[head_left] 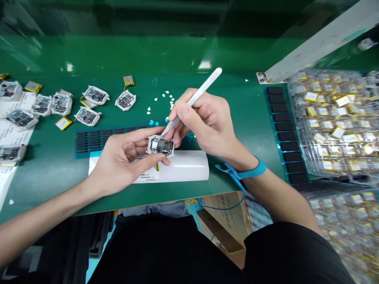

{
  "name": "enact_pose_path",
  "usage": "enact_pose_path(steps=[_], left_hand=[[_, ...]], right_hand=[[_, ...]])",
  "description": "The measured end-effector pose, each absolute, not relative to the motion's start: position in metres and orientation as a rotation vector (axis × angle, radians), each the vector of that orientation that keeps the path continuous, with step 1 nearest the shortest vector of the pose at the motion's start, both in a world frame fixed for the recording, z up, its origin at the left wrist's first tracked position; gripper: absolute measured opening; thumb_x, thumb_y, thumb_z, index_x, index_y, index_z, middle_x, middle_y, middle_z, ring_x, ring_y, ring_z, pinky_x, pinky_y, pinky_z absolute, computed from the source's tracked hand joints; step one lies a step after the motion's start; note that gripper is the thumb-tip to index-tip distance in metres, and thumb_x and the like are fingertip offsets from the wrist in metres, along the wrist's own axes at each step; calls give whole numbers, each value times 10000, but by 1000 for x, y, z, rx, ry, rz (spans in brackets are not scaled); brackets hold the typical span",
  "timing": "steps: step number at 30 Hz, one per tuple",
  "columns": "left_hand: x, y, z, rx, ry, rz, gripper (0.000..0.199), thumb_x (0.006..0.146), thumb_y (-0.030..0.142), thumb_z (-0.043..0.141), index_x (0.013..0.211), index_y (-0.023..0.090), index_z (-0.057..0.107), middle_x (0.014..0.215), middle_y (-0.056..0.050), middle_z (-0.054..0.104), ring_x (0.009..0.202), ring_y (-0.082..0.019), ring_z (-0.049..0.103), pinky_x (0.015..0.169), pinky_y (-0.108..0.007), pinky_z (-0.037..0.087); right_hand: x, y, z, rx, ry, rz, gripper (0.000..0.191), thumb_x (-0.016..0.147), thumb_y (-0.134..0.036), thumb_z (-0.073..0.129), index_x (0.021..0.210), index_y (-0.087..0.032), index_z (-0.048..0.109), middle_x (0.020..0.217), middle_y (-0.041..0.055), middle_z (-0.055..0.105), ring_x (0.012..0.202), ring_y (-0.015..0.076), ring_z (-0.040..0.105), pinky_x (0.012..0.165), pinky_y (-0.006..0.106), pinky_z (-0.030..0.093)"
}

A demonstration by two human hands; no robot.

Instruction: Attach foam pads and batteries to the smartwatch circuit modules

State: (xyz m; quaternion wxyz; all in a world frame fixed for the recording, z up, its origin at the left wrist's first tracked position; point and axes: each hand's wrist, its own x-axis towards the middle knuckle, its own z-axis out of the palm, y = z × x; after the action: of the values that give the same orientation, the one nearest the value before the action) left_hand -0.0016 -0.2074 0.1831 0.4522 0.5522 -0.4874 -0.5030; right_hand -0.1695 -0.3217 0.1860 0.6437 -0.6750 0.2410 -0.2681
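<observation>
My left hand [122,161] holds a small white-framed circuit module [162,146] between thumb and fingers, its board facing up. In my right hand [204,118] are metal tweezers [204,86], gripped like a pen, their tips down at the upper left part of the board. A blue strap [251,169] with a cord is round my right wrist. Under the module lies a white curved sheet [189,165] with printed labels. Whether the tweezer tips pinch anything is too small to tell.
Several similar modules [96,95] with yellow batteries [63,123] lie at the left. Black pads on strips [287,134] are at the right, beside stacked clear trays of batteries [328,122]. A cardboard box [233,228] stands below the table edge.
</observation>
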Motion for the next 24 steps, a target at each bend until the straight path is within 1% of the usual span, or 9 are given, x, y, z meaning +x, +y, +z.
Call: enact_pose_path(steps=[4,8,12,15,17,19,22,24], left_hand=[[-3,-208,185,1322,-1162,-1279,457,807,116,737,1258,143,675,880,-40,797,741,-223,782,628,-286,663],[-4,-206,188,1335,-1104,-1323,436,829,147,730,1262,126,674,935,-65,795,752,-224,781,677,-297,659],[-4,-207,188,1365,-1074,-1283,322,862,163,695,1182,151,732,921,-62,796,700,-207,771,621,-277,634],[0,-208,187,1434,-1134,-1184,260,851,162,696,1098,168,775,802,-39,784,609,-176,731,541,-248,586],[5,-208,188,1491,-1178,-1053,282,836,155,711,1109,176,777,706,-16,755,552,-153,687,505,-233,547],[11,-208,189,1509,-1179,-889,294,849,143,709,1134,182,771,707,-8,751,577,-143,682,541,-230,543],[21,-208,190,1408,-1162,-656,260,884,112,690,1099,227,780,855,4,778,722,-119,706,672,-208,544],[28,-209,190,1379,-1288,-574,258,899,111,677,1089,254,776,933,18,777,784,-104,696,711,-196,522]], right_hand=[[-168,-323,184,-1544,497,-636,302,987,-475,563,878,-194,540,733,-19,680,545,75,640,504,170,539],[-166,-324,181,-1574,415,-683,277,1003,-436,549,883,-186,538,717,-30,685,539,69,649,496,156,551],[-165,-320,180,-1631,407,-724,261,1015,-412,534,888,-184,552,699,-39,677,542,61,651,505,144,560],[-166,-320,183,-1668,359,-777,226,1020,-342,527,884,-171,585,735,-31,672,579,65,668,529,154,579],[-169,-324,186,-1668,325,-827,193,1019,-288,517,895,-170,607,776,-22,677,618,78,683,542,171,592],[-173,-332,189,-1706,312,-857,173,1013,-253,516,908,-170,626,803,-16,678,650,84,689,548,177,591],[-178,-345,190,-1964,243,-773,168,1001,-225,549,905,-141,659,861,-7,689,695,67,685,578,160,569],[-178,-351,186,-2173,164,-674,193,1003,-221,561,883,-121,676,911,8,715,753,67,686,652,172,558]])
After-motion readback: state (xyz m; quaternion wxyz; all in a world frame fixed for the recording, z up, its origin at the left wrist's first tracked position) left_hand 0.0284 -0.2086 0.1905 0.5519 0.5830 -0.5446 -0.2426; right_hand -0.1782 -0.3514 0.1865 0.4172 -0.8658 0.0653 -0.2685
